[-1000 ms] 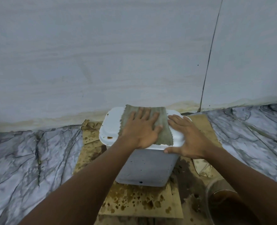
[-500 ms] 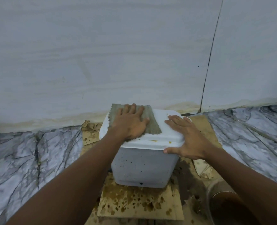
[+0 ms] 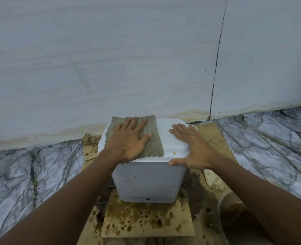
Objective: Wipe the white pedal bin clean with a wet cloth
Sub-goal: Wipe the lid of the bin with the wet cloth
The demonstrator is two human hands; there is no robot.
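Grey-green cloth (image 3: 155, 144) slid left across lid (image 3: 169, 147), left hand (image 3: 128, 140) flat pressing it, right hand (image 3: 194, 149) spread on lid, stained cardboard (image 3: 142, 221) over marble floor (image 3: 40, 174), pale wall (image 3: 111, 59) beyond fingertips, speckled white pedal bin (image 3: 146, 181) beneath palms.

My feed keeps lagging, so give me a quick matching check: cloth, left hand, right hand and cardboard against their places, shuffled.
1. cloth
2. left hand
3. right hand
4. cardboard

A. flat on the bare right side of the pedal bin lid
B. under the bin, brown-spotted
C. spread over the lid's left side
D. pressing flat on the cloth

Pairs: 1-C, 2-D, 3-A, 4-B
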